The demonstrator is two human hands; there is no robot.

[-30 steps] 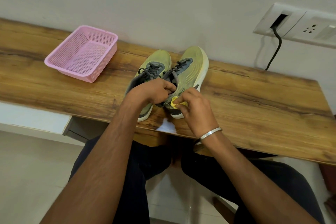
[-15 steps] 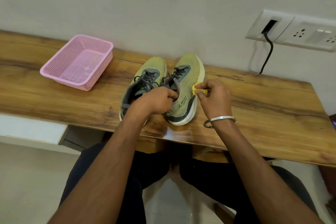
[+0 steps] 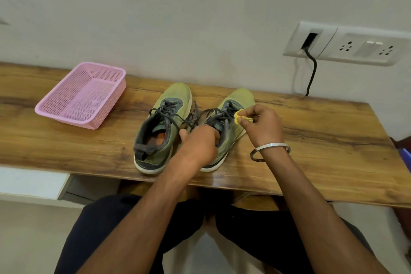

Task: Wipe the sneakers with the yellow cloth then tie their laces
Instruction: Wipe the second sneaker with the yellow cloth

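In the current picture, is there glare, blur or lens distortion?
Head view: soft glare on the wooden table at its near edge; the wide lens bends the table edge and the wall socket panel; the sneakers and pink basket stay fairly sharp.

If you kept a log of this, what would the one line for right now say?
phase: wiping | right hand: pinches yellow cloth against right sneaker | left hand: grips that sneaker's collar | laces: untied

The scene is lit softly and evenly, moderately bright. Faint shadows are cast on the wall (image 3: 200, 18) beside the black cable (image 3: 311, 73). A pale sheen is seen along the near edge of the table (image 3: 222, 179). Straight lines are bowed by wide-angle distortion, and edges are slightly softened.
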